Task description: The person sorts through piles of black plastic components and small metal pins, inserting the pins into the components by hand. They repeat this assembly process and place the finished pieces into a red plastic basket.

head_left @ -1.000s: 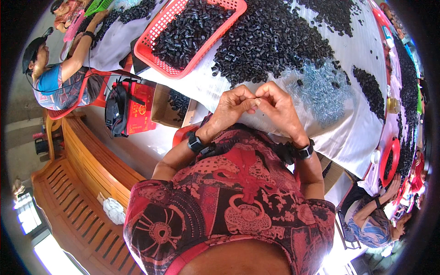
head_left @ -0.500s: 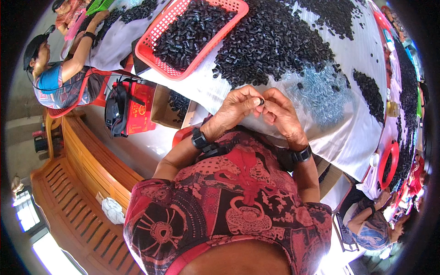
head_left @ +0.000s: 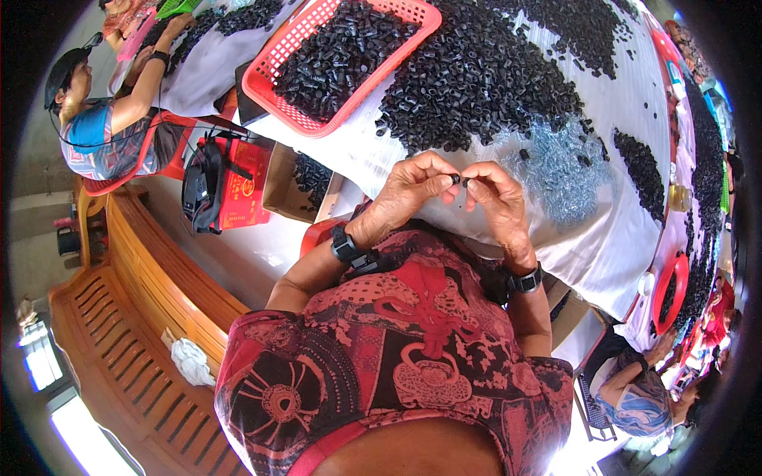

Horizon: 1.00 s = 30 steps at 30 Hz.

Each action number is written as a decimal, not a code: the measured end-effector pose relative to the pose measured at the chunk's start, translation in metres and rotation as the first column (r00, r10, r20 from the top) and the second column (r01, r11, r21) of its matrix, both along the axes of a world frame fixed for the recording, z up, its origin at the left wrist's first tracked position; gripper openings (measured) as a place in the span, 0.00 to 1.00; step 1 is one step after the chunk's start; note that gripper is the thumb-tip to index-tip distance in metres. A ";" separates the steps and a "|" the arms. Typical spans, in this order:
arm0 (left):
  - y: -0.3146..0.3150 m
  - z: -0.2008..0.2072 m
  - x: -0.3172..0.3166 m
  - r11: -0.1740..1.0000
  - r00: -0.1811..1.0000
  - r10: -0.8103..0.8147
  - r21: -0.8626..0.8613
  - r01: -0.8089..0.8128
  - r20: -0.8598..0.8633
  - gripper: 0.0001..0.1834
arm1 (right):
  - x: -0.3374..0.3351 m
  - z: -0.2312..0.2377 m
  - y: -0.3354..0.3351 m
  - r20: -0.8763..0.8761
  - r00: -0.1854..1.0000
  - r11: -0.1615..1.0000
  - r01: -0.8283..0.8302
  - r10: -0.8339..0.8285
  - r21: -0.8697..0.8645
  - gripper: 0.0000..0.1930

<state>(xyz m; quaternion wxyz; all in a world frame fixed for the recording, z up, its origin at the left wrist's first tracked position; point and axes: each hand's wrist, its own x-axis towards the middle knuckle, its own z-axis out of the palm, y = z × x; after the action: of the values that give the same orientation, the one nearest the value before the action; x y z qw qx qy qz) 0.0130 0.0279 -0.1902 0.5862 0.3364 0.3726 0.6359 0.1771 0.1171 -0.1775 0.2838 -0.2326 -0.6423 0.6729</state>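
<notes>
Your right hand (head_left: 498,200) has eased slightly from your left hand (head_left: 413,190), the left pinching a small black piece (head_left: 456,179), the right a dark bit (head_left: 465,182) beside it, both near the black pile (head_left: 476,79), probably to keep it within reach

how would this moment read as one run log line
left hand: pinching black piece | right hand: close beside it, grip unclear | ahead: black pile, clear pieces, pink basket
</notes>
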 end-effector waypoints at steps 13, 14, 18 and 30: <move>-0.005 0.011 0.000 0.998 0.985 -0.019 -0.059 0.009 -0.171 0.05 | -0.002 0.026 -0.010 0.189 0.982 0.992 -0.031 0.007 0.122 0.05; -0.005 0.012 0.000 0.999 0.981 -0.020 -0.052 0.010 -0.194 0.05 | -0.001 0.029 -0.010 0.240 0.971 0.989 -0.047 0.012 0.143 0.04; -0.006 0.013 0.004 0.999 0.981 -0.001 -0.047 -0.009 -0.193 0.04 | -0.003 0.022 -0.010 0.253 0.965 0.845 -0.080 -0.067 0.529 0.07; -0.004 0.010 0.012 0.972 0.918 0.198 -0.050 -0.229 -0.343 0.05 | -0.029 0.012 -0.030 0.253 0.905 0.470 -0.069 -0.342 0.880 0.15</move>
<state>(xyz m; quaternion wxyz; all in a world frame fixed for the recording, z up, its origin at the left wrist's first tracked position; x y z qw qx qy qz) 0.0247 0.0241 -0.1799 0.4556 0.3707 0.5295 0.6120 0.1484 0.0871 -0.1659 0.2801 -0.2381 -0.9154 0.1637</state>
